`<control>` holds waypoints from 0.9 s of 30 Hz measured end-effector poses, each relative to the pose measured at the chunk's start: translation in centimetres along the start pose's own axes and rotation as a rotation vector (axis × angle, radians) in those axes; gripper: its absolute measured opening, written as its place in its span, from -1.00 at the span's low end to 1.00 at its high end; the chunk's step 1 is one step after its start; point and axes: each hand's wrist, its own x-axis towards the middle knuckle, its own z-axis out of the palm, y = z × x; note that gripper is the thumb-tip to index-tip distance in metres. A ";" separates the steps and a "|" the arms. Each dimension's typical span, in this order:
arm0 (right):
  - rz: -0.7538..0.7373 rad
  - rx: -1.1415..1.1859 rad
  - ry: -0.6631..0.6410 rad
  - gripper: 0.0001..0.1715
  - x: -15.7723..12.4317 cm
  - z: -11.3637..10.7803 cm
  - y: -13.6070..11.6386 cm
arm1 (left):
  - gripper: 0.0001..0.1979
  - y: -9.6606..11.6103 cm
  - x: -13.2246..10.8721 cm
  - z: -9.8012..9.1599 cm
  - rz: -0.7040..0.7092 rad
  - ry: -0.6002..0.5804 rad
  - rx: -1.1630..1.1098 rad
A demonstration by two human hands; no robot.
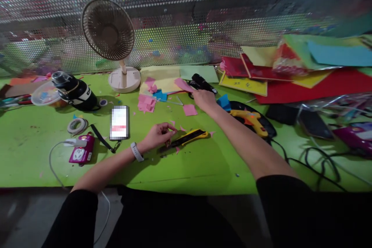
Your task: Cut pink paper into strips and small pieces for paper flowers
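Observation:
My left hand (158,135), with a pale band on its wrist, hovers over the green table with fingers loosely bent and thumb and forefinger apart; I see nothing held. Just beside it lies a yellow and black utility knife (193,136). Farther forward, my right hand (205,100) is closed at the edge of a pink paper piece (183,84); its fingertips are partly hidden. A black stapler (202,83) lies right behind that hand. Nearer me is a pink paper square (190,110); more pink pieces (147,103) and blue paper (159,95) lie to the left.
A fan (124,79) stands at the back before a perforated metal screen (174,15). On the left are a black bottle (77,91), a phone (119,123), a tape roll (77,125) and a purple power strip (81,149). Rightward lie a yellow glue gun (251,120) and stacked coloured sheets (290,81).

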 end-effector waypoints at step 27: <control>-0.597 0.037 0.248 -0.60 -12.7 -2.7 -11.0 | -0.79 0.4 0.8 0.0 -0.084 0.245 -0.546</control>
